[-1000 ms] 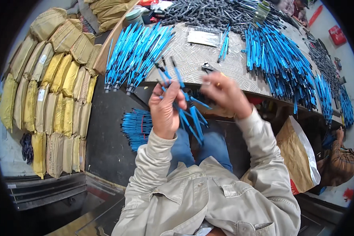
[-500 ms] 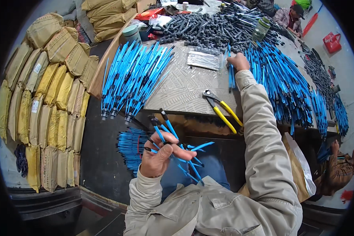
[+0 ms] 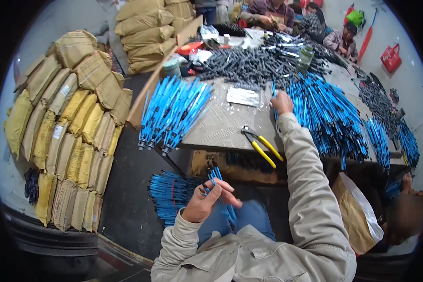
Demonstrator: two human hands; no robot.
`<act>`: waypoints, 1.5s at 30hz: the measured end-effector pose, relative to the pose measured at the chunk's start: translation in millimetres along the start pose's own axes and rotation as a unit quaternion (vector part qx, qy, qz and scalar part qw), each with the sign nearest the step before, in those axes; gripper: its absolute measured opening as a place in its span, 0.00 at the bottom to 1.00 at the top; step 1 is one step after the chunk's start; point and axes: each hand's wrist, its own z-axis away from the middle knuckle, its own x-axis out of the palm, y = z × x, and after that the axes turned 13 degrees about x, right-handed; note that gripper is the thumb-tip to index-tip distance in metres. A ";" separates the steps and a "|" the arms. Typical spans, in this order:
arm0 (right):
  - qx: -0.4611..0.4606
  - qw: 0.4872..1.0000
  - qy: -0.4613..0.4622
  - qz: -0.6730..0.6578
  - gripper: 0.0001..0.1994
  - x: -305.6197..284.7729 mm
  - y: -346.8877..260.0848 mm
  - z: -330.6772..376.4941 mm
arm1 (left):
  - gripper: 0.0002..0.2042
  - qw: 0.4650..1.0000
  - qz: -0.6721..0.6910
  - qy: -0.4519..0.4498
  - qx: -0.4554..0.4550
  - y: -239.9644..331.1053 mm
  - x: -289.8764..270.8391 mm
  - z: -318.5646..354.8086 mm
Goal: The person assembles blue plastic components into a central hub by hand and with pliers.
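My left hand (image 3: pixel 206 202) is raised over my lap, its fingers closed round several thin blue tubes (image 3: pixel 215 173) with black ends. These stand upright above the fingers, and more blue lengths hang below them. At the table, my right hand (image 3: pixel 282 103) is closed at the left side of a large fanned pile of blue tubes (image 3: pixel 331 115). A blue tube (image 3: pixel 274 87) sticks out past its fingers; how they grip it is partly hidden. Pliers (image 3: pixel 262 145) with yellow handles lie near the table's front edge, left of my right forearm.
Another heap of blue tubes (image 3: pixel 174 110) covers the table's left side. A clear packet of white sticks (image 3: pixel 243 97) lies mid-table before a mound of black parts (image 3: pixel 246 63). Bundled blue tubes (image 3: pixel 167 195) sit below the table. Wrapped packages (image 3: pixel 75 136) are stacked at left; people work at the far side.
My view has tilted upward, showing more of the far side. The tubes in my left hand, spread in several directions before, now lie closer together. My right hand stays near the same pile.
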 end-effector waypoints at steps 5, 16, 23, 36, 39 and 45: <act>-0.085 0.964 -0.064 -0.243 0.13 -54.7 -6.3 39.7 | 0.16 0.997 -0.027 0.067 -0.038 -9.2 -13.0 2.3; 0.004 0.582 -0.640 -0.502 0.10 -118.7 31.7 275.0 | 0.17 0.962 0.039 0.230 0.142 -12.6 45.9 -34.8; 0.011 0.561 -0.613 -0.556 0.09 -124.5 22.0 304.0 | 0.11 0.958 -0.113 0.166 0.203 -17.3 40.3 -22.2; -0.366 0.794 -0.215 -0.435 0.07 -101.9 15.8 310.3 | 0.08 0.936 -0.080 0.278 0.201 -20.8 42.9 -26.5; -0.304 0.785 -0.287 -0.458 0.07 -98.3 15.5 313.3 | 0.08 0.945 -0.089 0.239 0.203 -21.1 40.8 -27.1; -0.235 0.785 -0.347 -0.456 0.08 -91.0 14.6 319.0 | 0.08 0.944 -0.062 0.269 0.182 -18.3 35.6 -21.3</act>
